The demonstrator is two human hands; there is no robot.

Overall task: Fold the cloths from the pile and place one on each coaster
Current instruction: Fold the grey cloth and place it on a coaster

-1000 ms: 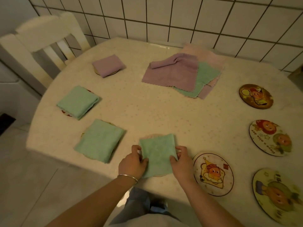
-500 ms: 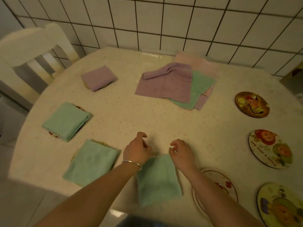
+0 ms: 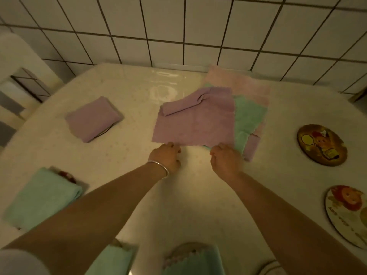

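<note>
pile [image 3: 249, 114]: purple cloth [image 3: 195, 122] topmost, flat, far corner folded | coasters [image 3: 321, 144] right

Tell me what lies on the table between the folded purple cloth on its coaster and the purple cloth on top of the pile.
Nothing: in the head view only bare table separates the folded purple cloth from the pile's top purple cloth.

White tiled wall [image 3: 178, 26] behind pale table [image 3: 198, 195]; perhaps a chair [image 3: 17, 62] at left.

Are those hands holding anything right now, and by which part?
Both hands, left and right, reach the purple cloth at its near corners; an actual grip cannot be told.
</note>
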